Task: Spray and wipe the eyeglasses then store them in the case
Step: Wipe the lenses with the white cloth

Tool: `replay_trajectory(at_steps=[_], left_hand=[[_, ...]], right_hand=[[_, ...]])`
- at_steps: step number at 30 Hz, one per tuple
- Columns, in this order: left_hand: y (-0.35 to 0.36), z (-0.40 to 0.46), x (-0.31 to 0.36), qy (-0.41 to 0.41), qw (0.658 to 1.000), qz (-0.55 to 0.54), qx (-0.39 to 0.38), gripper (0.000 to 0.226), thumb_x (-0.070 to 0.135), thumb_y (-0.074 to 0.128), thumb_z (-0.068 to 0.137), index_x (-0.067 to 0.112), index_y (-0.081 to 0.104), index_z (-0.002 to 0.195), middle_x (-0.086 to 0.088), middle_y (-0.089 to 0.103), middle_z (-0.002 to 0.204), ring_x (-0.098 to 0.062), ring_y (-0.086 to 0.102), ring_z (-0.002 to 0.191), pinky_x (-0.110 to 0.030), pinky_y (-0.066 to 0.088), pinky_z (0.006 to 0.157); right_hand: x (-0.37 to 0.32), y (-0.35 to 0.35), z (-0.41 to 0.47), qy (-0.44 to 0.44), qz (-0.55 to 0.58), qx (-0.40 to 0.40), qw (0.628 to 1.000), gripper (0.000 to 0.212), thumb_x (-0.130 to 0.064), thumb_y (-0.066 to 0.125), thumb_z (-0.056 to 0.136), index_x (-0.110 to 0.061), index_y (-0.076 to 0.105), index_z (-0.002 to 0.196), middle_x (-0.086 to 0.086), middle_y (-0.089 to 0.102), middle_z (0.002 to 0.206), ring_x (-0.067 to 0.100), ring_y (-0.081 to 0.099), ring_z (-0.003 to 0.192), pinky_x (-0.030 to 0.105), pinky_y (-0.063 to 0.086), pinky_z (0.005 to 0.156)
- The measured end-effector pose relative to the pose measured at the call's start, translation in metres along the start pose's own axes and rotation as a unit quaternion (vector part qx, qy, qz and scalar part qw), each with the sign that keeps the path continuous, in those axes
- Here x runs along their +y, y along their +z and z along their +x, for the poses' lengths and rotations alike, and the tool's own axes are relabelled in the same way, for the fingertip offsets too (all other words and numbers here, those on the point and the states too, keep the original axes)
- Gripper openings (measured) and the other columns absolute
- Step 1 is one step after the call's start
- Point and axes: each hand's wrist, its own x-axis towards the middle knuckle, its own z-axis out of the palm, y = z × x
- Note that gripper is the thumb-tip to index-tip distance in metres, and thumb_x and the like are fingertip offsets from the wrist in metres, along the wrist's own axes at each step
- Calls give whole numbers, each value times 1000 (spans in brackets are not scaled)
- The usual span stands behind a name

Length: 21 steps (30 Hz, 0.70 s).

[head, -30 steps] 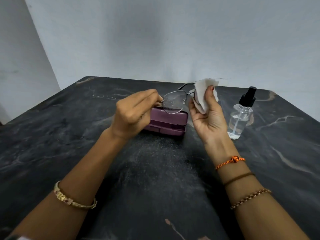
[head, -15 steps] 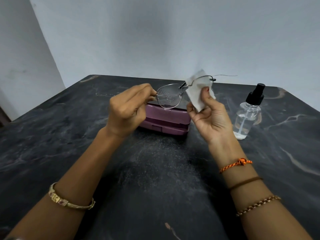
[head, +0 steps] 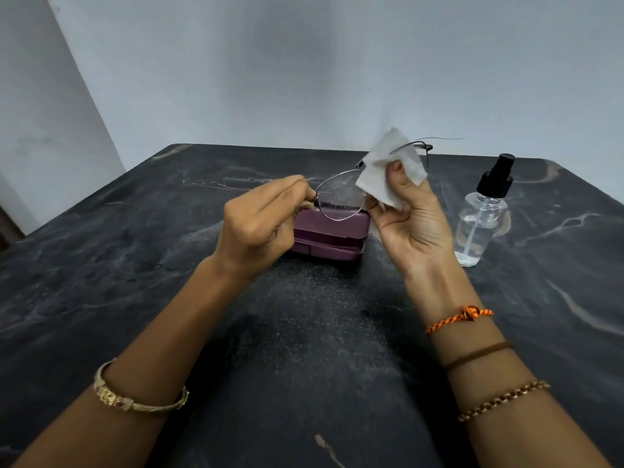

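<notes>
Thin metal-framed eyeglasses (head: pixel 341 197) hang in the air above the table's middle, droplets on the near lens. My left hand (head: pixel 260 224) pinches the frame's left end. My right hand (head: pixel 412 214) holds a white wipe (head: pixel 385 170) folded around the other lens, thumb pressed on it. That lens is hidden by the wipe; one temple arm sticks out to the right behind it. A closed purple eyeglass case (head: pixel 331 234) lies on the table right under the glasses. A clear spray bottle (head: pixel 483 217) with a black pump top stands upright to the right of my right hand.
The dark marbled table (head: pixel 135 265) has its far edge just behind the case, with a pale wall beyond. Fine spray specks cover the surface in front of the case.
Both hands have lifted the glasses slightly and tilted them up to the right. The wipe has stayed clamped on the right lens.
</notes>
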Motion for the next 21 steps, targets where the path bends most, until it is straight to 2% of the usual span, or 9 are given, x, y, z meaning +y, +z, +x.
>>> replay_trajectory(at_steps=[2, 7, 11, 13, 15, 17, 19, 21], left_hand=[[-3, 2, -1, -1, 1000, 8, 4, 14, -26, 65, 66, -13, 67, 71, -17, 68, 70, -15, 59, 73, -7, 44, 78], [-9, 8, -3, 7, 999, 24, 21, 13, -25, 65, 68, -12, 67, 71, -17, 69, 69, -14, 59, 72, -5, 42, 77], [-7, 7, 2, 17, 1000, 13, 16, 13, -26, 64, 67, -13, 66, 71, -18, 68, 70, -15, 58, 73, -6, 43, 77], [-6, 6, 2, 19, 1000, 10, 14, 12, -24, 64, 68, -13, 66, 71, -18, 69, 70, -17, 61, 70, -10, 46, 75], [-7, 5, 0, 9, 1000, 11, 20, 9, -22, 66, 69, -13, 67, 72, -19, 69, 70, -21, 65, 66, -14, 49, 74], [-8, 7, -3, -11, 999, 7, 33, 7, -20, 67, 70, -13, 67, 73, -19, 69, 70, -19, 64, 68, -10, 47, 74], [-10, 8, -4, -28, 999, 3, 45, 6, -19, 65, 72, -13, 67, 75, -19, 69, 70, -16, 60, 73, -7, 44, 75], [-11, 9, -6, -33, 998, 6, 53, 8, -19, 65, 73, -13, 67, 78, -20, 69, 72, -16, 59, 75, -7, 44, 77]], right_hand=[[-1, -1, 0, -7, -9, -4, 1000, 17, 1, 54, 82, -13, 63, 75, 1, 71, 65, 13, 68, 65, 24, 57, 54], [-8, -4, 3, -33, -82, 36, 995, 7, -17, 58, 87, -14, 60, 81, -4, 69, 59, 7, 65, 54, 16, 49, 48], [-9, -2, 1, -16, -52, 57, 997, 8, -22, 59, 86, -15, 59, 82, -4, 69, 55, 6, 64, 50, 17, 48, 48], [-8, 0, 0, -7, -29, 41, 999, 3, -15, 60, 84, -14, 59, 82, -3, 70, 57, 9, 64, 60, 17, 50, 51], [-7, 2, 0, -8, -32, 6, 999, 9, -5, 59, 81, -14, 61, 80, -2, 71, 64, 11, 66, 68, 21, 54, 59], [-9, 3, 1, -19, -62, -37, 997, 11, -4, 62, 73, -14, 61, 78, -3, 71, 67, 11, 68, 69, 24, 56, 65], [-13, 2, 2, -37, -112, -74, 990, 13, -10, 63, 64, -11, 62, 76, -5, 72, 69, 9, 69, 69, 22, 57, 61], [-18, 0, 3, -57, -164, -79, 982, 4, -13, 64, 68, -12, 66, 72, -7, 73, 71, 6, 68, 70, 18, 54, 55]])
